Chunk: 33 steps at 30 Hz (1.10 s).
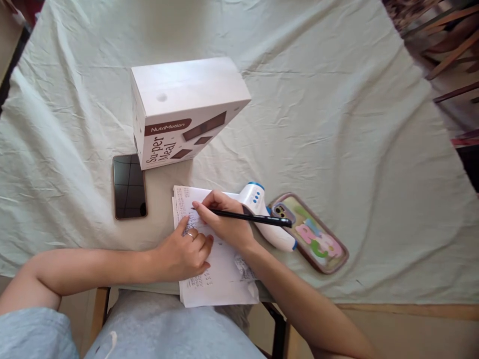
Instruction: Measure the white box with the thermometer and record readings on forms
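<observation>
Clasped in my right hand (232, 228): slim black pen (262, 219) over handwritten white sheets (219, 293), my left hand (183, 254) loosely open.

Short-sleeved grey-blue shirt (168, 329) (plus a silver ring (192, 234))

A slim black pen (258, 218) slants, tip leftward, over a stack of white, partly handwritten pages (224, 289).

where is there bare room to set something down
Widest: the cloth right of the white box, beyond the patterned phone. Another patch lies left of the dark phone; a narrower strip separates that phone from the paper. Crowded: the paper's right edge, with the right hand, black pen and white-blue device.
</observation>
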Available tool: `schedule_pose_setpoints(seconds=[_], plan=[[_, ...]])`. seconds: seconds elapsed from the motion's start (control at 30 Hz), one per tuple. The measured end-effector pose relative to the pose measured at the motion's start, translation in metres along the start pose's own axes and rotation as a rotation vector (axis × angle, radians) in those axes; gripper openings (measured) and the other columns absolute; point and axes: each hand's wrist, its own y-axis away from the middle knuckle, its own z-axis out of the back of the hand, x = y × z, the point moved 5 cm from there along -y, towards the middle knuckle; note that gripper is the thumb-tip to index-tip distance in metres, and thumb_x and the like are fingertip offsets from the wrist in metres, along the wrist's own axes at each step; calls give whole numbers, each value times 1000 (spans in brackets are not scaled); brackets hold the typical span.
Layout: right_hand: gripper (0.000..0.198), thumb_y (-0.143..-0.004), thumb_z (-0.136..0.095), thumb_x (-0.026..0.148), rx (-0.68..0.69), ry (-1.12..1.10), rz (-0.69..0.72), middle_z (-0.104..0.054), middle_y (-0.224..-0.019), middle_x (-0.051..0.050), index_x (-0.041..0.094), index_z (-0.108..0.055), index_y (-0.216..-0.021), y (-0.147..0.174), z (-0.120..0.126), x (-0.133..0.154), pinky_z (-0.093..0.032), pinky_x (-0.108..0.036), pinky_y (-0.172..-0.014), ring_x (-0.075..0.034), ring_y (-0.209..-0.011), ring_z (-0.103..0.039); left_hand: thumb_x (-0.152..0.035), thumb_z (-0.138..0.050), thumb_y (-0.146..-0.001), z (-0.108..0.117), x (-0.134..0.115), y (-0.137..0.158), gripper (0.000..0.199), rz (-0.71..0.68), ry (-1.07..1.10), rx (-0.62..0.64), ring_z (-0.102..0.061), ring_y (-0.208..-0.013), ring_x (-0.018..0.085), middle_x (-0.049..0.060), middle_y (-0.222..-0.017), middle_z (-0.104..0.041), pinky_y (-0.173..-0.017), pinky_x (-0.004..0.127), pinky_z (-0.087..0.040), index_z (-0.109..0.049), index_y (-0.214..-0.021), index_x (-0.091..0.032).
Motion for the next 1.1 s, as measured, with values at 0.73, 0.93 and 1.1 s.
schedule_pose_setpoints(seconds=[0.73, 0.93, 1.1], plan=[[33, -85, -49, 37, -9, 182, 84, -42, -47, 6, 25, -35, -58, 3, -5, 0, -36, -25, -45, -10, -44, -39, -33, -50, -89, -3, 1, -2, 40, 11, 55, 2, -63, -80, 25, 11, -84, -70, -101, 54, -43, -62, -113, -4], [33, -84, -49, 35, -14, 200, 88, -40, -46, 6, 25, -33, -57, 2, -5, 1, -34, -25, -44, -10, -43, -36, -33, -52, -88, 0, 1, -2, 37, 16, 48, -57, -63, -75, 24, 9, -81, -69, -98, 52, -46, -63, -108, -4], [32, -85, -49, 36, -21, 209, 81, -42, -48, 6, 25, -33, -58, 3, -4, 2, -36, -26, -46, -11, -44, -39, -33, -51, -89, -4, 0, -1, 40, 2, 42, -14, -64, -78, 25, 11, -84, -70, -101, 52, -42, -63, -113, -4]])
